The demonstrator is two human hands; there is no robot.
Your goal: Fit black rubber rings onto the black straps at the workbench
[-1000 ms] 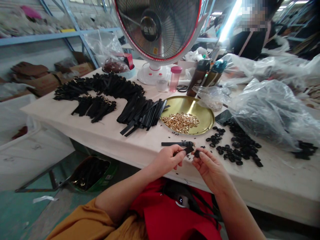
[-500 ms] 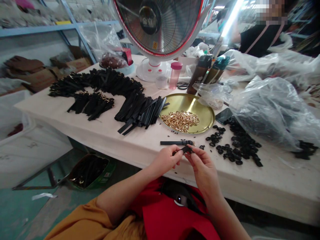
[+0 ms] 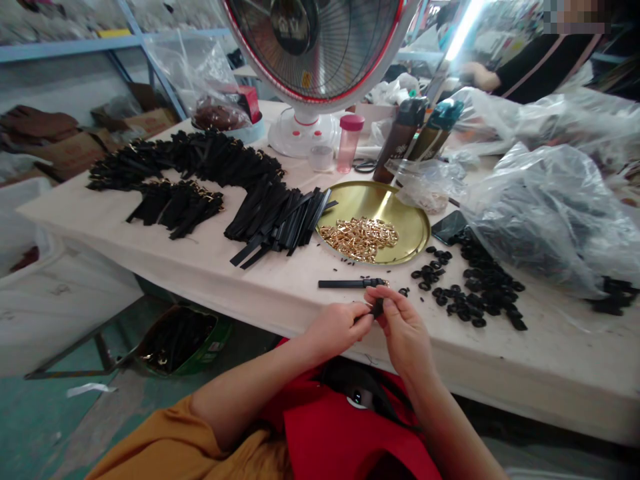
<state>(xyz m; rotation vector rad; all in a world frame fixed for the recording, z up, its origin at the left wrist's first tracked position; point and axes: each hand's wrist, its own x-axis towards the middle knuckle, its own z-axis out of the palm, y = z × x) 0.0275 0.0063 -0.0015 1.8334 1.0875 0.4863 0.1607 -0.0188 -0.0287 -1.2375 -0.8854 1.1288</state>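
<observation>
**Two hands pinch a small black piece at the table's near edge**

Nearest the camera, a person in a red top with mustard sleeves works at the front lip of a cream-covered table. The left hand and the right hand meet fingertip to fingertip, both pinching one small black strap piece. It is dark, narrow and mostly hidden by the fingers, so its exact shape cannot be told. It is held just above the table edge, over the lap.

The likeliest mishap, judging from this position: the piece is tiny and held beyond the edge, so a slip of either pinch would probably drop it into the lap or onto the floor. A hand sweeping outward could also scatter the loose parts lying close by.

Just beyond the hands lies a single black strap with a gold fitting at its right end. To its right is a scatter of small black loops. Further back sits a round brass tray holding a heap of gold clasps, with a fanned pile of black straps touching its left rim. On the right is a crumpled clear plastic bag. At the far edge stands a large fan.
</observation>
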